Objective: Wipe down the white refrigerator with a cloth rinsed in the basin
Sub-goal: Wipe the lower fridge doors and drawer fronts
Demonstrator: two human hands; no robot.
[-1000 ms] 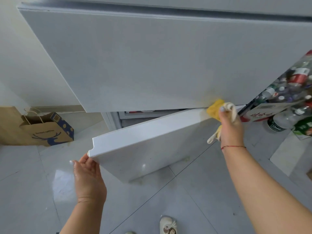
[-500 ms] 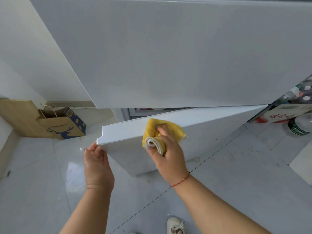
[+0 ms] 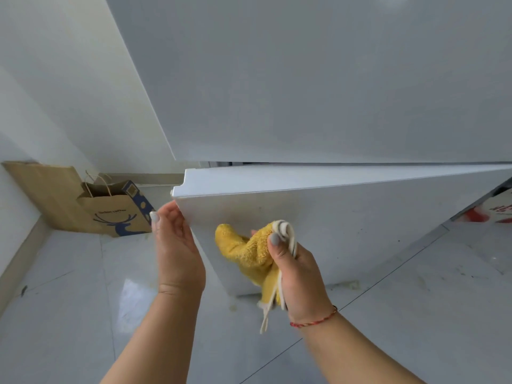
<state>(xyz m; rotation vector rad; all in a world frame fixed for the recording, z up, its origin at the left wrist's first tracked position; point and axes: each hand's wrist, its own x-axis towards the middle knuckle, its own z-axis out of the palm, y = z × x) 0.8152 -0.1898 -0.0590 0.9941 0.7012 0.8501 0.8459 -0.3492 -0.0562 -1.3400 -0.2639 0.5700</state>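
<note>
Lower fridge door [image 3: 346,217] was swung partly open. Its free edge was touched by the left hand [image 3: 177,245], fingers nearly straight. Yellow cloth [image 3: 246,250] was bunched in the curled right hand [image 3: 293,270], against the door face. Paper bag [image 3: 116,209] was noted on the floor, left.

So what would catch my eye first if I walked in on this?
Probably the yellow cloth, bunched in the right hand in front of the white refrigerator's lower door, which stands ajar. The left hand holds that door's free edge. Further left, a brown paper bag with a blue deer print stands on the floor by the wall.
</note>
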